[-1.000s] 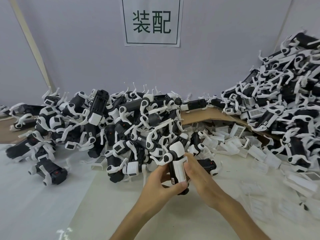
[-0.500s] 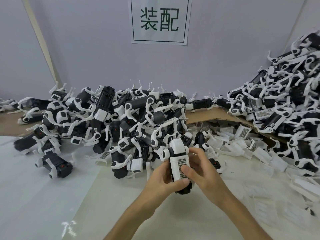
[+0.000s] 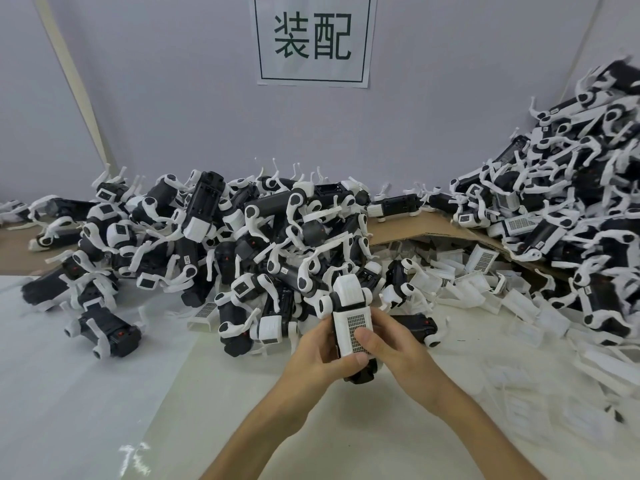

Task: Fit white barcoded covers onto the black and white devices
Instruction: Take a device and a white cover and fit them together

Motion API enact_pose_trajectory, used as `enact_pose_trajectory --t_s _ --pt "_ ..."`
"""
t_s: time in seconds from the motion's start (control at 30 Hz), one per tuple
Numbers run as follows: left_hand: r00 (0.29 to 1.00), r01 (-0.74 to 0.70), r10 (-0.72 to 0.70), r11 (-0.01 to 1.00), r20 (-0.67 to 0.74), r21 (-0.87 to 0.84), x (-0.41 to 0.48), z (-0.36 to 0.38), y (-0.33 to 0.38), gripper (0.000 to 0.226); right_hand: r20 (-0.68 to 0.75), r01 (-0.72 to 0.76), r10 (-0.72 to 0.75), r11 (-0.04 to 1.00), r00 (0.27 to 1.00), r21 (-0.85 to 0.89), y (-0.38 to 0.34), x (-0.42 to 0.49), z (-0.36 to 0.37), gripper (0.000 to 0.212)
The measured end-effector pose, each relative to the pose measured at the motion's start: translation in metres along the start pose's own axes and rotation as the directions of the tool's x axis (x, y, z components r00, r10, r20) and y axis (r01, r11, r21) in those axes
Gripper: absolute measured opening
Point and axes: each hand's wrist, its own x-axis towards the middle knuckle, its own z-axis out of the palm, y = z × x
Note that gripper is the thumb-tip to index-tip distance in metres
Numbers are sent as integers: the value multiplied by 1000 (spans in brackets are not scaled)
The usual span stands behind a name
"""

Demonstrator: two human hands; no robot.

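Both hands hold one black and white device (image 3: 348, 299) upright above the table, in front of the middle pile. A white barcoded cover (image 3: 353, 327) lies on its upper face, barcode toward me. My left hand (image 3: 318, 358) grips the device from the left, thumb on the cover's lower edge. My right hand (image 3: 391, 348) wraps it from the right, thumb pressing on the barcode. The black lower end of the device shows under my fingers.
A heap of black and white devices (image 3: 221, 244) fills the middle and left. A taller heap (image 3: 568, 209) rises at the right over a cardboard sheet (image 3: 408, 230). Loose white covers (image 3: 481, 292) lie scattered at the right. A paper sign (image 3: 313, 38) hangs on the wall.
The device turned in my hands so the barcoded cover now faces me. My right thumb moved onto the barcode, and the view shifted slightly.
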Motion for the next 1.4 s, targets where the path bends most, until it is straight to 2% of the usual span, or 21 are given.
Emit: enact_pose_trajectory --t_s 0.4,0.53,0.7,0.77,0.83,0.93,1.07,1.17,1.27,1.4 --pt "999 -35 37 998 -32 50 3 2 -7 48 -52 93 -97 993 994 -79 0 -3 3 31" --pt "993 -82 94 983 -69 165 4 3 -8 39 -144 179 -225 944 964 -278 -2 -4 6 35" --pt "956 -177 272 835 -110 522 2 1 -7 35 -214 239 -334 896 918 -374 2 -6 1 60" --pt "954 -178 288 764 -82 621 2 0 -9 30 -159 322 -422 843 893 -432 1 -5 -2 69" --pt "960 -182 279 664 -14 725 2 2 -10 29 -104 399 -491 798 865 -451 1 -4 -4 67" --pt "967 -182 254 632 21 753 2 1 -9 33 -113 402 -498 797 860 -452 1 -3 -4 62" --pt "961 -213 272 593 56 776 2 0 -8 20 -144 412 -533 773 834 -482 1 -1 -2 56" --pt "956 -240 286 621 69 746 1 2 -10 22 -158 416 -543 771 825 -482 1 -2 -4 50" --pt "967 -212 255 738 26 640 0 6 -12 32 -173 397 -510 805 843 -441 2 -3 -5 44" --pt "976 -174 215 848 -25 501 -1 8 -8 19 -177 353 -453 841 874 -409 2 -4 -4 35"
